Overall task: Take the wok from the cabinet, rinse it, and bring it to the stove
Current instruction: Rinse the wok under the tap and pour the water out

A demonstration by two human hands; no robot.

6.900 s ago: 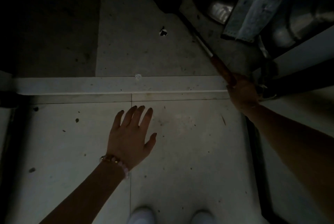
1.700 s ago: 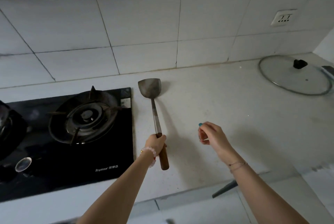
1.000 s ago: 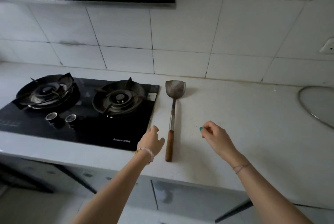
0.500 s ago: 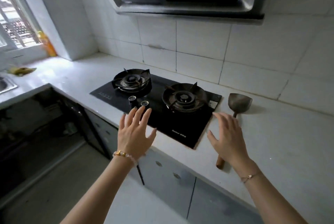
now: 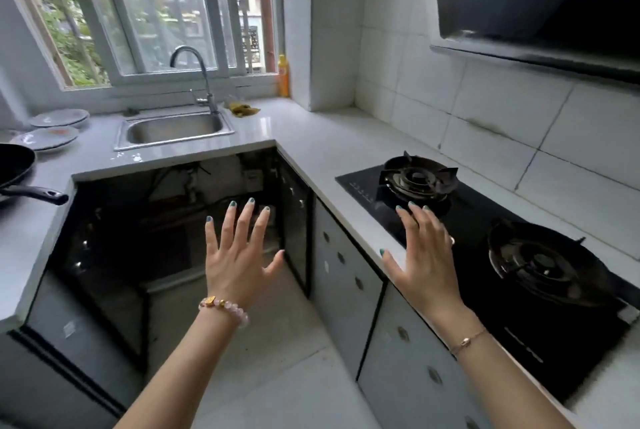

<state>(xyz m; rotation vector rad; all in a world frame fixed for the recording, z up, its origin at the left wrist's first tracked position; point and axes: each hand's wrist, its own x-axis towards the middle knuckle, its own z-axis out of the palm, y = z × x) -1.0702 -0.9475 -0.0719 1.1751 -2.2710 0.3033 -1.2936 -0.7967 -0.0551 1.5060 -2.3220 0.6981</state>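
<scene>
Kitchen corner, grey L-shaped counter, white tiled walls, barred window.

- Sink: steel, set in the counter under the window; curved faucet at its back right corner.
- Plates: two stacks, left of the sink.
- Black pan: on the counter, far left of the sink and nearer the camera than the plates, long handle pointing right. It is cut off by the frame edge, so I cannot tell whether it is the wok.
- Yellow bottle: on the sill, right of the sink; a yellow crumpled item lies just right of the faucet.
- Cabinet: directly below the sink, open, dark inside, pipes visible.
- Stove: black glass, two burners, well to the right of the sink; range hood above it.
- Left hand: held in the air in front of the open cabinet, fingers straight and spread, nothing in it; pink bead bracelet at the wrist.
- Right hand: over the near edge of the stove, fingers spread, nothing in it; contact with the surface cannot be told. Thin chain at the wrist.
</scene>
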